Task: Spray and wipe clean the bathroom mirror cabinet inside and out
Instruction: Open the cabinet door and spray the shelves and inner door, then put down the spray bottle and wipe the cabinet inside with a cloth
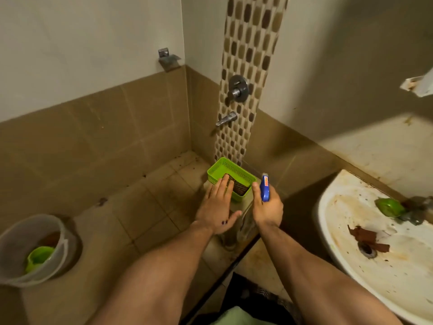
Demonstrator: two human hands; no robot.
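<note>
Gripped in the right hand [267, 208] was a blue spray bottle [265, 187], the fingers curled round it and the nozzle pointed away, just right of a green basket [225, 163]. The left hand [216, 205] was laid flat with straight fingers, the tips resting on a dark item [241, 187] inside the basket. A bucket [11, 254] was seen far left on the tiled floor — a green mug [38, 256] inside it. A stained sink [351, 266] was seen at the right. A white corner [419, 86] at the upper right edge — whether it was the cabinet could not be told.
</note>
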